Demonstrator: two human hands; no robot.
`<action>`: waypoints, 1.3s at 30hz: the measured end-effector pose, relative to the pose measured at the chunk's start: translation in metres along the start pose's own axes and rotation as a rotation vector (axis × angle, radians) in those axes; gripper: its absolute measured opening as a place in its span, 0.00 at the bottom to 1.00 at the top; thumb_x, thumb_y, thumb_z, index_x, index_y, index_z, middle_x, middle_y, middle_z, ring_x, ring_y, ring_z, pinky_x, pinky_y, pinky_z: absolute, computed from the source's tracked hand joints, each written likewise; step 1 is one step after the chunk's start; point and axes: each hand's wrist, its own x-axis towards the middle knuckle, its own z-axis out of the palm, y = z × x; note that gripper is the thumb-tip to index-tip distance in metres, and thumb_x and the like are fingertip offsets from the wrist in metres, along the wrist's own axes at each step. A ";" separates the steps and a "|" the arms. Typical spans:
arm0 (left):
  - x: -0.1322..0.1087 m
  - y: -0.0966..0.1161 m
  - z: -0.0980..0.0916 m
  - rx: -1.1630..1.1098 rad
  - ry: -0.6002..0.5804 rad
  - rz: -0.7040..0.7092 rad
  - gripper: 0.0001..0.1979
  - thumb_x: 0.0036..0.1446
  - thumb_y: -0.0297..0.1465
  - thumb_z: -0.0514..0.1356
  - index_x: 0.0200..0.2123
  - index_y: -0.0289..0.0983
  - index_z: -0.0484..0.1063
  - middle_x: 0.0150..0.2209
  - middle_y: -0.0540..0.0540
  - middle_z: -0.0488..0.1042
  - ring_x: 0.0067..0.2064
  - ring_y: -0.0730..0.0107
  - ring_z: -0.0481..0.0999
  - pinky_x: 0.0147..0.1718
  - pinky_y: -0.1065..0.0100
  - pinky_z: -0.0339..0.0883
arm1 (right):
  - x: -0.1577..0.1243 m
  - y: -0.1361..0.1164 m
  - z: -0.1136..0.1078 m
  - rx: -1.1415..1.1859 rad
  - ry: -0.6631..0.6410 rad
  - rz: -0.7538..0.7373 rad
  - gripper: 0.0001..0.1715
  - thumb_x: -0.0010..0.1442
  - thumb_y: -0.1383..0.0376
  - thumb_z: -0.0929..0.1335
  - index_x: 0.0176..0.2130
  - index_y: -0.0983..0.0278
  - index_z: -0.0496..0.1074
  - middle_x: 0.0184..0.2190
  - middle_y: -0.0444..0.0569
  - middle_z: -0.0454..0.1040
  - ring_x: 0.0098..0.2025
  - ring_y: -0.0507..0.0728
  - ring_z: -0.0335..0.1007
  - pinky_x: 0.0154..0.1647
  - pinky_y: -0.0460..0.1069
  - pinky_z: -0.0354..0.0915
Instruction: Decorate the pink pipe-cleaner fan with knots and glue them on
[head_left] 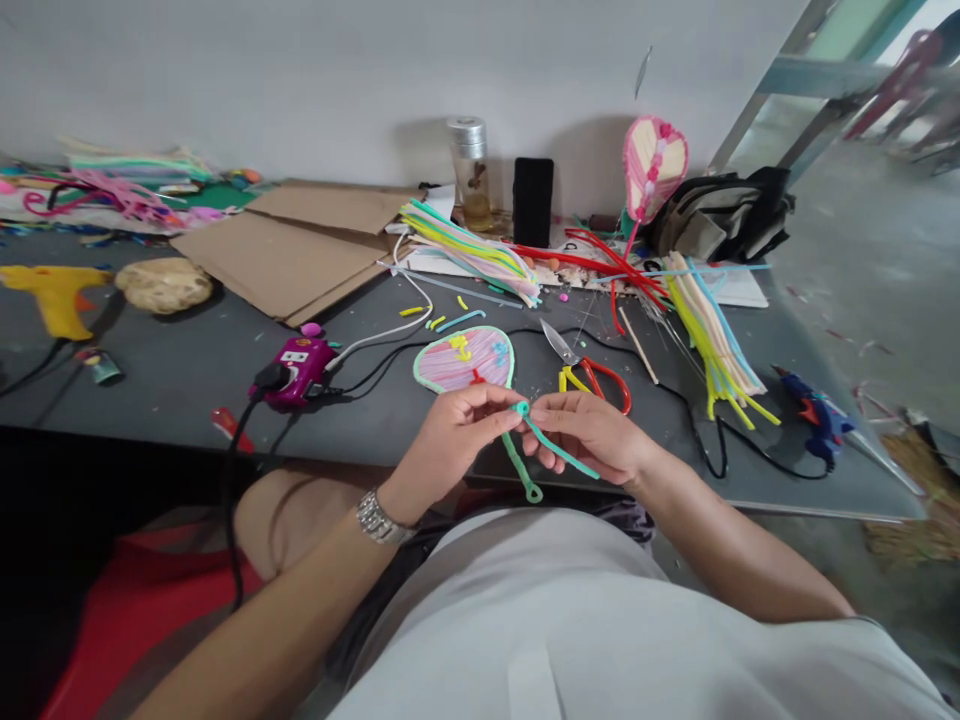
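Note:
My left hand (466,428) and my right hand (585,432) meet above the table's front edge. Between their fingertips is a teal pipe cleaner (559,452), coiled into a small knot at one end, its loose tail slanting down to the right. Both hands pinch it near the coil. Just behind them lies a heart-shaped fan (457,362) with pink stripes, a pale green border and yellow, blue and red decorations. Its green handle (516,465) passes below my hands and ends in a small loop. Scissors (592,375) with red and yellow handles lie partly open behind my right hand.
Pipe cleaner bundles (480,255) lie at the back, with more (712,340) on the right. A blue glue gun (817,415), a yellow glue gun (56,295), a purple power adapter (296,370) with cords, cardboard (300,255), a bottle (471,175) and a phone (533,200) are around.

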 end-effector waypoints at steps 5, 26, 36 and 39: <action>-0.003 -0.008 -0.003 0.100 0.073 0.084 0.09 0.57 0.33 0.66 0.39 0.35 0.80 0.32 0.46 0.82 0.35 0.66 0.79 0.38 0.66 0.73 | 0.006 0.010 0.005 0.079 0.066 -0.069 0.22 0.45 0.58 0.83 0.33 0.66 0.75 0.25 0.44 0.78 0.23 0.49 0.72 0.25 0.44 0.66; -0.007 -0.020 -0.001 0.245 0.237 0.200 0.06 0.56 0.31 0.67 0.37 0.37 0.82 0.35 0.46 0.84 0.37 0.66 0.81 0.40 0.68 0.73 | 0.012 0.016 0.015 0.178 0.149 -0.188 0.18 0.41 0.61 0.82 0.28 0.66 0.77 0.24 0.42 0.77 0.28 0.49 0.72 0.33 0.46 0.67; -0.007 -0.016 0.000 0.080 0.227 0.000 0.10 0.53 0.37 0.69 0.34 0.36 0.80 0.32 0.48 0.82 0.34 0.68 0.77 0.37 0.68 0.70 | 0.014 0.018 0.010 0.040 0.205 -0.300 0.16 0.44 0.61 0.81 0.31 0.64 0.78 0.25 0.41 0.77 0.27 0.49 0.71 0.34 0.46 0.67; -0.005 -0.019 -0.002 0.028 0.223 -0.060 0.11 0.51 0.38 0.70 0.32 0.35 0.81 0.28 0.49 0.78 0.31 0.71 0.72 0.33 0.70 0.66 | 0.014 0.018 0.008 0.005 0.213 -0.284 0.15 0.45 0.62 0.80 0.32 0.64 0.78 0.26 0.42 0.78 0.28 0.50 0.71 0.34 0.47 0.68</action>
